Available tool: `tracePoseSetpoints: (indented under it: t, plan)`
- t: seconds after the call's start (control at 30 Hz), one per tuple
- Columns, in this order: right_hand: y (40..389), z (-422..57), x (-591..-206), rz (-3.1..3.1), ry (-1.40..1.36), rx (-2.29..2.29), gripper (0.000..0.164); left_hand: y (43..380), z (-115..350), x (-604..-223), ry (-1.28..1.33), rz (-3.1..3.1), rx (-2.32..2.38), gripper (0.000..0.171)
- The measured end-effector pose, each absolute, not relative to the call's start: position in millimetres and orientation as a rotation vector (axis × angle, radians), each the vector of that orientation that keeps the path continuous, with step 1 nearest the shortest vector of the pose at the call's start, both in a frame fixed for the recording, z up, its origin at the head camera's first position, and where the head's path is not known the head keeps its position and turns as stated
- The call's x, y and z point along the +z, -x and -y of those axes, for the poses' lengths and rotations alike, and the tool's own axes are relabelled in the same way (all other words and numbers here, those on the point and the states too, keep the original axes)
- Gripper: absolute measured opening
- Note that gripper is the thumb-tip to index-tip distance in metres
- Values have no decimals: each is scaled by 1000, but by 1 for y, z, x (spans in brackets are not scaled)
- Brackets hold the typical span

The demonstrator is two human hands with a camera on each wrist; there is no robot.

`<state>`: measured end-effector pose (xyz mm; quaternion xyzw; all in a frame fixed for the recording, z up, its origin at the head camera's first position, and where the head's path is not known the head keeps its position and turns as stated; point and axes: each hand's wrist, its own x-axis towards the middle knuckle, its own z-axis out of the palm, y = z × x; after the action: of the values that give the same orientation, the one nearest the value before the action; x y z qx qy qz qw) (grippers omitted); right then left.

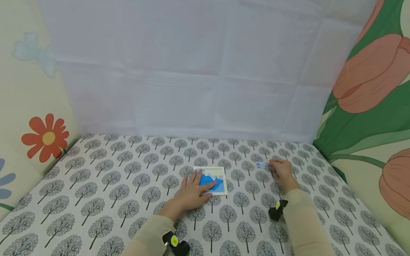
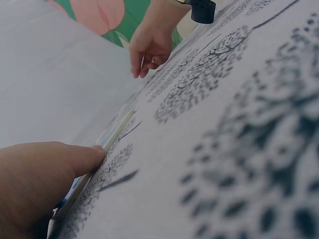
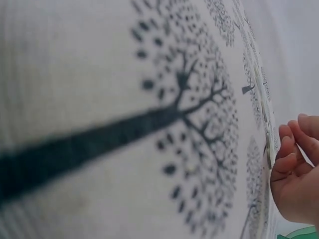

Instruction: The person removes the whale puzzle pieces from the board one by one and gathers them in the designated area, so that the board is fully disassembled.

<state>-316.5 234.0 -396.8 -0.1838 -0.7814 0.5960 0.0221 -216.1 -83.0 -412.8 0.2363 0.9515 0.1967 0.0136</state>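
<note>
A small white-framed picture (image 1: pixel 225 185) with a blue whale (image 1: pixel 206 179) in it lies flat on the tree-print cloth. My left hand (image 1: pixel 192 190) rests on its left part with the fingers spread, covering some of the image. In the left wrist view, the thumb (image 2: pixel 82 159) lies along the edge of the frame. Farther right and back on the cloth is a small light-blue and pink piece (image 1: pixel 260 164). Just right of that piece, my right hand (image 1: pixel 282 170) hangs with loosely bent fingers. In the left wrist view, nothing shows between the right hand's fingers (image 2: pixel 144 69).
The cloth (image 1: pixel 141 213) covers the whole tabletop. A white sheet (image 1: pixel 192 89) hangs behind it. Walls painted with flowers (image 1: pixel 48 138) stand at both sides. Each wrist wears a small black camera (image 1: pixel 277 210).
</note>
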Motion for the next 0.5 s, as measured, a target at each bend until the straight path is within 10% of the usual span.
tracePoseSetpoints:
  t: [0.5]
  plan:
    - [310, -213, -395, 2464, 322, 1721, 28, 219, 82, -414, -742, -2959, 626, 43]
